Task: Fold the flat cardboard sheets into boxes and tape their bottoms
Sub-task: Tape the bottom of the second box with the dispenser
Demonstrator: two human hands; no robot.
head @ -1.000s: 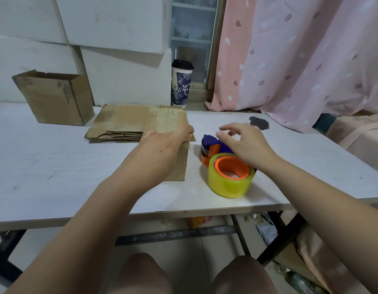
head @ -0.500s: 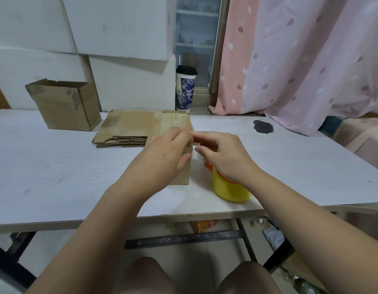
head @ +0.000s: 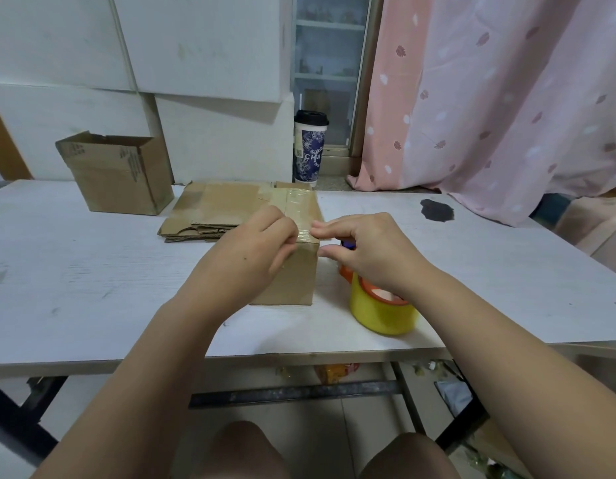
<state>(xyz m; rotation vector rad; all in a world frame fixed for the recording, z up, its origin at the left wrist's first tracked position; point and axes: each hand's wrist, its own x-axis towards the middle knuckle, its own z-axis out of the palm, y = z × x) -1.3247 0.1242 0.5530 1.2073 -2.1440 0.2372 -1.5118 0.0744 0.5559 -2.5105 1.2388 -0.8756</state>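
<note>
**Item: cardboard box (head: 294, 271), bottom-up, taping in hand**

- Location: middle of the white table (head: 92, 271), directly in front of the seated person
- Orientation: closed bottom faces up. Long axis runs 6 to 12 o'clock, with a short end wall towards the person. A clear tape strip (head: 299, 205) lies along that axis on the top seam and reaches the near edge
- Handling, as judged: light and hollow. The corrugated walls are stiff at edges and corners but give under a push mid-panel. The tape film is slick and clings to itself. Best held at the near top edge or the corners, one palm steadying while the tape is rubbed down
- Left hand (head: 254, 247): fingers curled over the near top edge of the box, on the end of the tape
- Right hand (head: 365, 250): close beside the left at 3 o'clock, with forefinger and thumb bracketing the near right corner. I cannot tell whether they pinch tape or only touch
- Yellow tape roll (head: 382, 312): orange core, at 4 o'clock of the box, partly under the right wrist
- Flat cardboard sheets (head: 203, 219): stacked at 11 o'clock, touching the box and not yet folded
- Open finished box (head: 116, 178): at 10 o'clock, well apart
- Lidded paper cup (head: 310, 150): beyond the table at 12 o'clock
</note>
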